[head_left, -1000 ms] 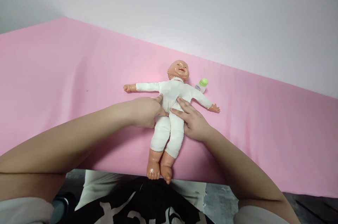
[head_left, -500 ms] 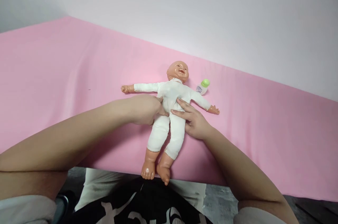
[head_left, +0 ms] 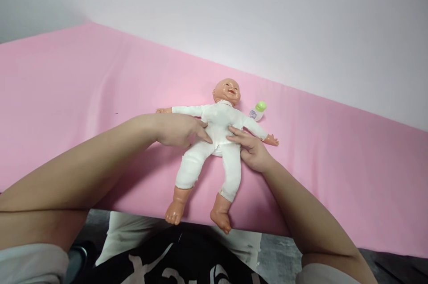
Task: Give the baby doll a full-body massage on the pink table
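A baby doll (head_left: 218, 125) with a white cloth body and hard plastic head, hands and feet lies face up, its feet toward me. Its arms reach out sideways and its legs are apart. My left hand (head_left: 182, 130) lies against the doll's waist on the left, thumb and fingers apart, fingertips on the cloth. On the other side of the waist rests my right hand (head_left: 253, 148), its fingers spread over the belly edge. The undersides of both hands are hidden. Between the doll's legs a pale edge shows beneath its bottom.
A small clear bottle (head_left: 257, 112) with a green cap lies beside the doll's head on the right. Pink cloth (head_left: 133, 74) covers the table, and a pale wall (head_left: 234, 16) stands behind it. The table's front edge is close to the doll's feet.
My hands have moved apart toward the doll's sides, and its pressed-in belly looks smoother. The doll's legs have spread, the left-side leg shifting left and the other right.
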